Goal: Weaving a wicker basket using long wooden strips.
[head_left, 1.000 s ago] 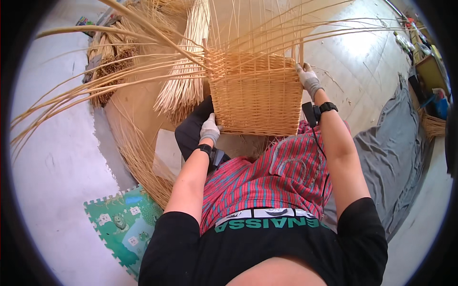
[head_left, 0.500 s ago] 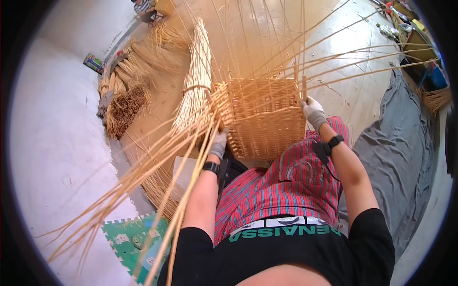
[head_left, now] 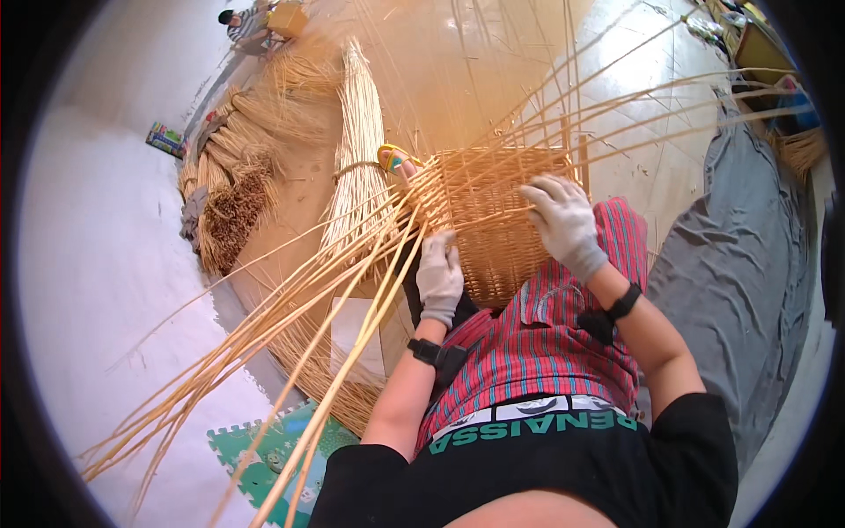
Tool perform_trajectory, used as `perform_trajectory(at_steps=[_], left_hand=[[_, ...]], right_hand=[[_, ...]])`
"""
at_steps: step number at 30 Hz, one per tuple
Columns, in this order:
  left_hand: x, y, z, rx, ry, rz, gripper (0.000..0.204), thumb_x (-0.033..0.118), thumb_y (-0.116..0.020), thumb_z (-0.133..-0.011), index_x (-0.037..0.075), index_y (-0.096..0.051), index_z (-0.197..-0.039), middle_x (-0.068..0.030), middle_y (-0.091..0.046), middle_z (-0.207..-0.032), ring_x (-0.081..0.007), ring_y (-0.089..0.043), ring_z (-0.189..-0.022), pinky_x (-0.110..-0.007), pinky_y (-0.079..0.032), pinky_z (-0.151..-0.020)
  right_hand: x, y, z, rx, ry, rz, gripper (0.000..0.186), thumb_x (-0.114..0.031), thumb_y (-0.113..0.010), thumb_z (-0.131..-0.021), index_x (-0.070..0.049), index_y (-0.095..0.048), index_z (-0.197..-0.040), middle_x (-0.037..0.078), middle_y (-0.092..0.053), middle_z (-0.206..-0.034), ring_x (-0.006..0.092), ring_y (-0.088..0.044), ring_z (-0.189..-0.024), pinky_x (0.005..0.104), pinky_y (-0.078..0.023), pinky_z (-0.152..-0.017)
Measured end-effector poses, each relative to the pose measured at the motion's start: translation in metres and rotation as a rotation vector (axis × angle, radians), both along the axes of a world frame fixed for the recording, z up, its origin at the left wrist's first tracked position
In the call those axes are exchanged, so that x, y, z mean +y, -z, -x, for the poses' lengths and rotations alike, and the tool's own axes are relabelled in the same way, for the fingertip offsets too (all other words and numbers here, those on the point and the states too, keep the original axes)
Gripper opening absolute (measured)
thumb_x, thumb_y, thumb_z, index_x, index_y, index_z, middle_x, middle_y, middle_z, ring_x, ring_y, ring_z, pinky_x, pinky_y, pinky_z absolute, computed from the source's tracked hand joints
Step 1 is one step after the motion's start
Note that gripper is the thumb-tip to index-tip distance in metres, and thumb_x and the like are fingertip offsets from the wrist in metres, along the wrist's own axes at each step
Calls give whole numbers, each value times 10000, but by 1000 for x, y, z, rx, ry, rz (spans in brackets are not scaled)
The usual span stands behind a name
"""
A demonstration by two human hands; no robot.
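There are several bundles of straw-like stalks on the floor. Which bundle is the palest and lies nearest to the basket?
The tall tied bundle of pale stalks, lying right beside the woven basket. The other bundles lie farther left, near the wall, and are darker and browner.

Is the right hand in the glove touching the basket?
Touching. The head view shows the gloved right hand lying flat on the wicker basket, fingers spread over its woven side with no gap.

Basket (head_left: 493,229) on lap, left hand (head_left: 438,277) and right hand (head_left: 563,224) against it; loose canes (head_left: 290,326) fanning leftward (over floor), tied bundle (head_left: 356,176) behind, foam mat (head_left: 264,449) lower left.
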State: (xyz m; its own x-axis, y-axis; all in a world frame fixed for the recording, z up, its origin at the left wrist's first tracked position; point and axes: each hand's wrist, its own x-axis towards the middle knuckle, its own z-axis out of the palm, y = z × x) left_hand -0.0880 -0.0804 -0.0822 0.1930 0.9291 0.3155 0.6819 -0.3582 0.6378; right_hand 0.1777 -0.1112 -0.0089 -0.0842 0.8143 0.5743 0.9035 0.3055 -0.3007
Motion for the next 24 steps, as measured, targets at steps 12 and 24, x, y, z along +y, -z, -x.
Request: perform_trajectory(at_steps=[12, 24], left_hand=[[58, -5, -10, 264, -115, 361, 465, 358, -568, -1013, 45, -553, -1357, -235, -543, -1426, -383, -523, -1318, -428, -445, -1079], [89, -10, -22, -198, -104, 1007, 379, 252, -486, -1053, 18, -503, -1351, -201, -663, -992, -276, -734, -824, -386, -620, -615]], right_hand=[[8, 22, 28, -45, -56, 144, 449, -221, -706, -858, -160, -623, -1295, 94, -659, -1084, 298, -600, -1120, 487, -442, -1003], [-9, 52, 37, -96, 36, 587, 334, -149, -596, -891, -209, -662, -1213, 120, -663, -948, 328, -677, -845, 457, -561, -724]])
